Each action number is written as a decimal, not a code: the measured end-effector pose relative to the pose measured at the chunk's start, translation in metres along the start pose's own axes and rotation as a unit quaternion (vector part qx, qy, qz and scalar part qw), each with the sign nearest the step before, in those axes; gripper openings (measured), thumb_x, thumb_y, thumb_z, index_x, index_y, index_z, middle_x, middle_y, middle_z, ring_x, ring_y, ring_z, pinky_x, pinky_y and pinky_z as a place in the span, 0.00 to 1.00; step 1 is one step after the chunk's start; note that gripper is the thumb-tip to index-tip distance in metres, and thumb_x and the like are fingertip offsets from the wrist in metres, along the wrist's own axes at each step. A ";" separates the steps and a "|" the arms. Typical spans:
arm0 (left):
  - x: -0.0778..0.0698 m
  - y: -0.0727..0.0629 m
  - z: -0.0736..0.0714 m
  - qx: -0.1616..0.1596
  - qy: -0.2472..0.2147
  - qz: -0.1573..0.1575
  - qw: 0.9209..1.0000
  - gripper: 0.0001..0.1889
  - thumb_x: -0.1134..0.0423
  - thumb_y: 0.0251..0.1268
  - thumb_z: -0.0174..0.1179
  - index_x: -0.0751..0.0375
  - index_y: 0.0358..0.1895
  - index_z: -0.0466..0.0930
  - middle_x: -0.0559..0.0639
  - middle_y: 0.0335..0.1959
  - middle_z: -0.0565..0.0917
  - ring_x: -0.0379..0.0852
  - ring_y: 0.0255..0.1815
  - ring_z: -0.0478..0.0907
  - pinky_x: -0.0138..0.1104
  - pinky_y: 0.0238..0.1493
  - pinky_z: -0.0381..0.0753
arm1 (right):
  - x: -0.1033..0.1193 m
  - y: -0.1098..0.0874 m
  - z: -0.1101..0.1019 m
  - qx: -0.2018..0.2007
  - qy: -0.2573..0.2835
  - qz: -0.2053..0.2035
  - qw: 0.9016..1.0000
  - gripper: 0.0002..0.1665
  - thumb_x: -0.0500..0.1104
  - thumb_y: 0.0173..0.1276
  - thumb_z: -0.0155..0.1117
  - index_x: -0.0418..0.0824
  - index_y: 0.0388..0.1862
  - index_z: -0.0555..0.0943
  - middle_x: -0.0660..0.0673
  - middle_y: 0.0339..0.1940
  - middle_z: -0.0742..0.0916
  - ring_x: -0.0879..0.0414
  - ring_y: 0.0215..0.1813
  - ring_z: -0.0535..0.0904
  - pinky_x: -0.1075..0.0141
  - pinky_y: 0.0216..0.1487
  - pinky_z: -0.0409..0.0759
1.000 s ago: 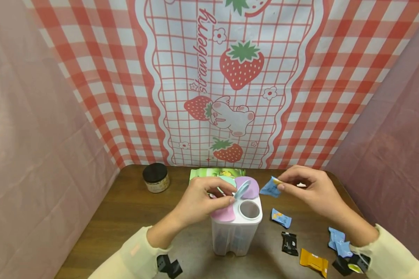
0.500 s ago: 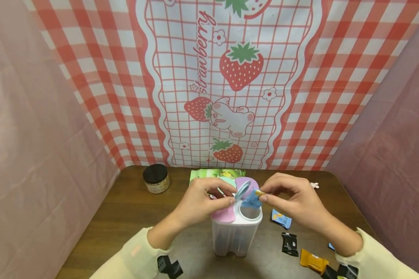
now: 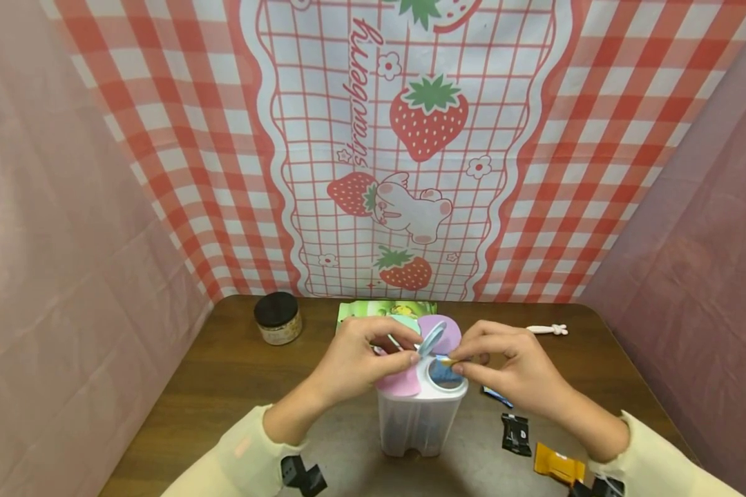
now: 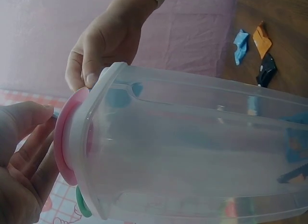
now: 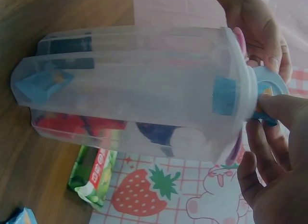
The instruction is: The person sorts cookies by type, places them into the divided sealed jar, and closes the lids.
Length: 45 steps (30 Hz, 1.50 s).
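A clear plastic storage container (image 3: 413,424) with several compartments and a white top stands upright on the table. My left hand (image 3: 365,355) pinches its raised light blue flip lid (image 3: 434,338) between thumb and fingers. My right hand (image 3: 512,362) pinches the upper end of a blue snack packet (image 3: 443,373), which sits partly through the round opening under that lid. Through the wall in the right wrist view, the packet's lower part hangs inside, and another blue packet (image 5: 45,85) lies at that compartment's bottom. The pink lid (image 3: 399,382) and purple lid (image 3: 441,331) lie flat.
Right of the container lie a black packet (image 3: 516,435), an orange packet (image 3: 558,464) and a blue packet (image 3: 496,397) partly hidden by my hand. A black-lidded jar (image 3: 278,317) stands back left. Behind are a green pack (image 3: 373,308) and a white stick (image 3: 548,330).
My right hand has moved left with the blue packet, from beside the container to its opening, and lowered it partly inside. The left hand has stayed on the lid.
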<state>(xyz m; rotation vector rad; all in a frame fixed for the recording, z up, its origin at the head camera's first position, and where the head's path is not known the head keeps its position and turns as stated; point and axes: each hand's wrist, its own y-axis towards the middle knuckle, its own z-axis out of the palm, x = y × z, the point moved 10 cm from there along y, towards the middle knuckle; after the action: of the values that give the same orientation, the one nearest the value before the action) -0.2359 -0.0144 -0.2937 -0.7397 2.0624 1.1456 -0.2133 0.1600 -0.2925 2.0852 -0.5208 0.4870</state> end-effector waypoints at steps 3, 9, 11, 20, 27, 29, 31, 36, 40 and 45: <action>0.000 0.000 0.000 0.001 -0.002 0.001 1.000 0.08 0.67 0.60 0.73 0.58 0.42 0.90 0.50 0.35 0.91 0.36 0.30 0.86 0.38 0.31 0.89 | -0.002 -0.001 0.004 0.007 -0.026 0.008 1.000 0.21 0.27 0.55 0.78 0.50 0.42 0.90 0.54 0.37 0.88 0.64 0.33 0.77 0.72 0.29 0.76; 0.000 -0.001 -0.001 0.001 -0.002 0.001 1.000 0.08 0.67 0.60 0.73 0.58 0.42 0.90 0.49 0.35 0.91 0.37 0.31 0.86 0.38 0.31 0.89 | -0.006 -0.003 0.010 0.027 -0.067 0.035 0.997 0.16 0.35 0.58 0.79 0.55 0.40 0.90 0.59 0.38 0.85 0.63 0.33 0.76 0.68 0.28 0.75; 0.000 -0.001 -0.001 0.000 -0.001 0.001 1.000 0.07 0.67 0.60 0.73 0.58 0.42 0.90 0.49 0.35 0.91 0.37 0.31 0.86 0.38 0.32 0.89 | -0.006 -0.003 0.012 0.036 -0.077 0.036 0.996 0.15 0.36 0.59 0.79 0.56 0.38 0.90 0.60 0.39 0.83 0.62 0.33 0.75 0.68 0.29 0.74; 0.003 -0.001 -0.002 0.000 -0.001 -0.007 1.000 0.08 0.67 0.60 0.73 0.58 0.42 0.90 0.50 0.35 0.91 0.37 0.31 0.85 0.35 0.32 0.89 | -0.012 -0.006 0.016 0.064 -0.092 0.041 0.993 0.13 0.37 0.62 0.77 0.58 0.35 0.87 0.58 0.43 0.83 0.65 0.39 0.76 0.72 0.36 0.76; 0.003 -0.002 -0.002 -0.003 -0.005 -0.006 1.000 0.08 0.68 0.59 0.73 0.59 0.42 0.90 0.50 0.34 0.91 0.36 0.31 0.85 0.36 0.32 0.89 | -0.020 -0.010 0.003 0.056 -0.067 0.086 0.993 0.14 0.35 0.63 0.76 0.53 0.43 0.88 0.57 0.45 0.85 0.64 0.40 0.79 0.70 0.35 0.80; 0.003 -0.003 -0.002 -0.005 -0.006 -0.007 1.000 0.08 0.68 0.59 0.73 0.59 0.42 0.90 0.50 0.34 0.91 0.36 0.30 0.85 0.36 0.31 0.89 | -0.023 -0.013 -0.004 0.052 -0.068 0.101 0.991 0.16 0.35 0.63 0.76 0.54 0.46 0.87 0.56 0.45 0.86 0.64 0.39 0.79 0.70 0.35 0.81; 0.003 -0.003 -0.002 -0.007 -0.007 -0.007 1.000 0.08 0.68 0.59 0.73 0.58 0.42 0.91 0.50 0.34 0.91 0.36 0.29 0.85 0.36 0.30 0.89 | -0.026 -0.017 -0.012 0.047 -0.073 0.114 0.990 0.19 0.35 0.63 0.76 0.55 0.47 0.86 0.56 0.46 0.86 0.64 0.37 0.80 0.70 0.34 0.82; 0.003 -0.004 -0.003 -0.010 -0.007 -0.005 1.000 0.08 0.69 0.58 0.73 0.59 0.41 0.90 0.50 0.34 0.91 0.36 0.29 0.85 0.36 0.30 0.89 | -0.038 -0.035 -0.030 0.034 -0.099 0.139 0.985 0.22 0.35 0.62 0.77 0.58 0.49 0.85 0.59 0.46 0.86 0.64 0.36 0.82 0.71 0.34 0.83; 0.002 -0.004 -0.003 -0.010 -0.007 -0.004 1.000 0.08 0.69 0.58 0.73 0.58 0.42 0.91 0.50 0.35 0.91 0.36 0.29 0.85 0.36 0.30 0.89 | -0.049 -0.058 -0.046 0.019 -0.134 0.159 0.978 0.22 0.34 0.60 0.78 0.55 0.49 0.85 0.58 0.44 0.87 0.64 0.36 0.82 0.73 0.35 0.82; 0.002 -0.003 -0.003 -0.009 -0.004 -0.005 1.000 0.08 0.69 0.58 0.73 0.58 0.42 0.91 0.49 0.35 0.91 0.36 0.30 0.85 0.39 0.31 0.89 | -0.071 -0.096 -0.072 0.002 -0.179 0.230 0.957 0.19 0.37 0.62 0.78 0.55 0.48 0.85 0.59 0.43 0.86 0.65 0.37 0.83 0.72 0.34 0.83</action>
<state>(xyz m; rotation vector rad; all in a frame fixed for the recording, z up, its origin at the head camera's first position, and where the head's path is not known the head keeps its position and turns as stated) -0.2353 -0.0183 -0.2954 -0.7521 2.0433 1.1610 -0.2313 0.2819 -0.3573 2.0625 -1.2347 0.3675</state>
